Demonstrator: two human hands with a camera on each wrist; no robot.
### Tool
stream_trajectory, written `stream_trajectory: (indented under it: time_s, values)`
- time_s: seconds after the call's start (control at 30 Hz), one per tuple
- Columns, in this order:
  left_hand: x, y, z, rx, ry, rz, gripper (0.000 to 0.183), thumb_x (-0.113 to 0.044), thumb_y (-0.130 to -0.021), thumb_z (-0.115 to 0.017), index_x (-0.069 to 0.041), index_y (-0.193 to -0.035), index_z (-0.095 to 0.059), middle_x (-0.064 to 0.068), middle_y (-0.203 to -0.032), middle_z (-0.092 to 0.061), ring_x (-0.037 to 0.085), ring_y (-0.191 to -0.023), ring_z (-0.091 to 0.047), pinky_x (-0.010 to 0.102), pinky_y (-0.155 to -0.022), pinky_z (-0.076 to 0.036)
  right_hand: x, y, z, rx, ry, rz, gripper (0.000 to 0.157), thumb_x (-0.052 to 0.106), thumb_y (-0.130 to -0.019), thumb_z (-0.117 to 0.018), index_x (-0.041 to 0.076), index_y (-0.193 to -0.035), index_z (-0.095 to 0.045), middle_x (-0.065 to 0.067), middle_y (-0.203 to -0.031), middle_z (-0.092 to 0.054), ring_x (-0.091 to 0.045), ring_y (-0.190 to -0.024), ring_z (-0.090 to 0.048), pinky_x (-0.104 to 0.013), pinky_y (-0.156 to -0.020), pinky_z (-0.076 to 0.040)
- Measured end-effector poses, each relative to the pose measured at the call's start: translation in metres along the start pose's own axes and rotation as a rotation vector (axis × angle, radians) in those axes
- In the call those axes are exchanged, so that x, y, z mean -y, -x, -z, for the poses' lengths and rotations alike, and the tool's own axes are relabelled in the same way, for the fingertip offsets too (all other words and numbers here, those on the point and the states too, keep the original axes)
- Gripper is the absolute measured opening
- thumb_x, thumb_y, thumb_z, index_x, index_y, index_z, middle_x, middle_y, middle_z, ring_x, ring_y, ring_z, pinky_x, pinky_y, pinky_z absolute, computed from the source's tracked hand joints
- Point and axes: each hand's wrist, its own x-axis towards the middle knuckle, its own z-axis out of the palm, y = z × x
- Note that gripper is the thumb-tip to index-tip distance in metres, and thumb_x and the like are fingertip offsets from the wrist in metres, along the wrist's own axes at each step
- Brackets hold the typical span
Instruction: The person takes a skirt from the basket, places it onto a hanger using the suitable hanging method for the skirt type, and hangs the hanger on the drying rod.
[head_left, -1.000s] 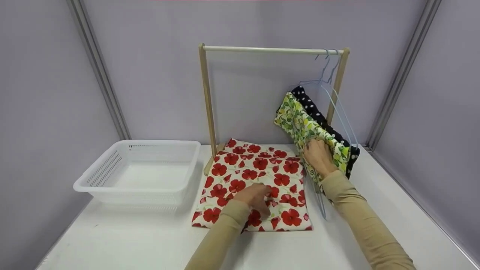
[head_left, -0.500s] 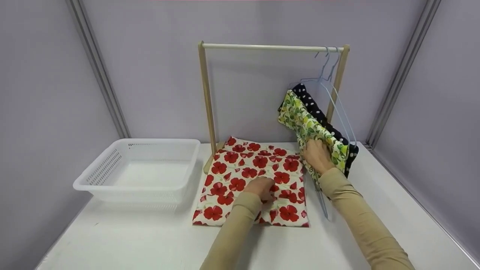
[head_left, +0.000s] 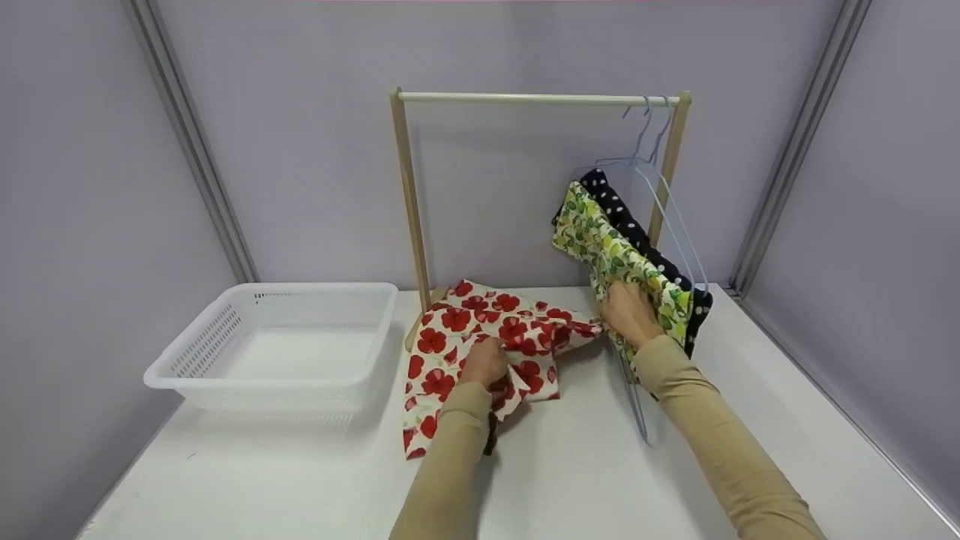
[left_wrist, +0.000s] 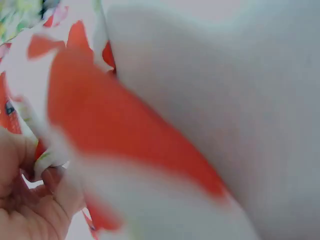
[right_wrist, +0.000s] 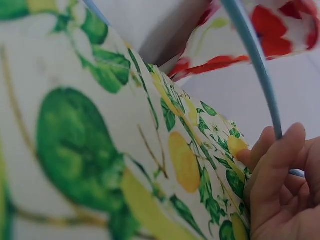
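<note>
A white cloth with red flowers point(head_left: 435, 341) lies on the table, its right side raised and folded over toward the left. My left hand point(head_left: 486, 361) pinches that raised part; in the left wrist view the cloth point(left_wrist: 110, 115) is blurred by movement and partly covers the fingers. My right hand point(head_left: 630, 311) holds a loose blue wire hanger point(right_wrist: 257, 60), whose lower end point(head_left: 638, 412) slants down near the table. Right beside that hand hangs a lemon-print cloth point(head_left: 589, 225); whether the fingers press against it I cannot tell. A black polka-dot cloth point(head_left: 619, 214) hangs behind it.
A clothes rack with a white rod point(head_left: 517, 98) and wooden posts point(head_left: 409, 187) stands at the back. Blue hangers point(head_left: 642, 139) hook over the rod's right end. To the left sits a white plastic basket point(head_left: 270, 383). Grey-white walls point(head_left: 480, 45) enclose the table.
The flowered cloth lay flat before; its right side is now lifted and drawn leftward by my left hand, which has gripped it. My right hand has stayed about where it was.
</note>
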Motion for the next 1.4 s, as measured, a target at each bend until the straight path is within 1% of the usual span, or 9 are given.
stream_trajectory:
  time_s: [0.1, 0.23, 0.4, 0.53, 0.67, 0.9, 1.0, 1.27, 1.4]
  values:
    - [0.012, 0.001, 0.005, -0.095, 0.102, -0.001, 0.036, -0.004, -0.100, -0.040, -0.001, -0.130, -0.062, 0.018, -0.129, -0.063, 0.032, -0.112, -0.063, 0.045, -0.096, -0.050, 0.000, -0.001, -0.001, 0.021, 0.014, -0.028, 0.031, 0.004, -0.093, -0.046, 0.007, -0.062, -0.047, -0.020, -0.070, -0.058, -0.025, -0.057, -0.049, -0.036, -0.051, -0.038]
    - [0.022, 0.003, 0.009, -0.174, 0.147, -0.018, 0.037, -0.006, -0.101, -0.039, -0.002, -0.129, -0.062, 0.017, -0.131, -0.062, 0.029, -0.114, -0.061, 0.046, -0.099, -0.048, -0.001, -0.002, -0.001, 0.060, 0.023, -0.059, 0.027, 0.003, -0.090, -0.047, 0.005, -0.064, -0.051, -0.023, -0.079, -0.062, -0.026, -0.062, -0.051, -0.036, -0.053, -0.040]
    - [0.027, 0.002, 0.013, -0.220, 0.204, -0.036, 0.036, -0.007, -0.102, -0.040, -0.003, -0.129, -0.062, 0.017, -0.130, -0.062, 0.029, -0.100, -0.063, 0.044, -0.091, -0.050, -0.001, -0.004, 0.002, 0.084, 0.009, -0.071, 0.027, 0.004, -0.091, -0.047, 0.006, -0.064, -0.049, -0.018, -0.073, -0.056, -0.026, -0.061, -0.049, -0.036, -0.054, -0.039]
    - [0.032, 0.002, 0.018, -0.262, 0.247, -0.033, 0.035, -0.007, -0.102, -0.040, -0.002, -0.128, -0.063, 0.018, -0.131, -0.061, 0.029, -0.115, -0.060, 0.045, -0.099, -0.048, -0.002, -0.004, 0.005, 0.085, 0.006, -0.081, 0.027, 0.004, -0.092, -0.046, 0.005, -0.065, -0.051, -0.021, -0.077, -0.060, -0.028, -0.064, -0.051, -0.037, -0.056, -0.040]
    - [0.037, 0.003, 0.021, -0.277, 0.266, -0.007, 0.035, -0.008, -0.102, -0.040, -0.004, -0.125, -0.066, 0.015, -0.129, -0.063, 0.029, -0.115, -0.060, 0.045, -0.099, -0.047, -0.002, -0.005, 0.006, 0.092, 0.009, -0.079, 0.028, 0.005, -0.091, -0.046, 0.006, -0.064, -0.051, -0.024, -0.076, -0.061, -0.028, -0.060, -0.053, -0.036, -0.053, -0.041]
    - [0.039, 0.005, 0.023, -0.198, 0.333, 0.018, 0.035, -0.010, -0.103, -0.039, -0.008, -0.124, -0.066, 0.013, -0.130, -0.062, 0.026, -0.106, -0.063, 0.038, -0.084, -0.055, 0.000, -0.004, 0.003, 0.158, -0.158, -0.083, 0.032, 0.007, -0.089, -0.045, 0.011, -0.058, -0.044, -0.004, -0.053, -0.046, -0.018, -0.042, -0.047, -0.030, -0.040, -0.037]
    - [0.036, 0.004, 0.023, -0.187, 0.328, 0.017, 0.033, -0.011, -0.103, -0.040, -0.010, -0.122, -0.067, 0.010, -0.128, -0.063, 0.024, -0.106, -0.062, 0.039, -0.087, -0.053, 0.002, -0.002, 0.000, 0.181, -0.267, -0.087, 0.034, 0.007, -0.092, -0.045, 0.011, -0.058, -0.045, -0.002, -0.050, -0.048, -0.015, -0.038, -0.050, -0.031, -0.038, -0.045]
    - [0.018, 0.004, 0.016, -0.052, 0.249, -0.099, 0.034, -0.013, -0.103, -0.039, -0.012, -0.121, -0.068, 0.007, -0.120, -0.066, 0.019, -0.087, -0.061, 0.036, -0.082, -0.048, 0.011, 0.003, -0.010, 0.191, -0.391, -0.084, 0.036, 0.016, -0.099, -0.051, 0.002, -0.066, -0.057, -0.003, -0.054, -0.054, -0.013, -0.038, -0.054, -0.050, -0.056, -0.057]
    - [0.006, 0.005, 0.013, 0.020, 0.224, -0.145, 0.034, -0.017, -0.103, -0.040, -0.011, -0.124, -0.066, 0.007, -0.124, -0.064, 0.020, -0.099, -0.059, 0.039, -0.093, -0.047, 0.014, 0.005, -0.014, 0.187, -0.376, -0.036, 0.039, 0.021, -0.101, -0.051, 0.000, -0.070, -0.062, -0.007, -0.056, -0.059, -0.012, -0.038, -0.054, -0.046, -0.053, -0.057]
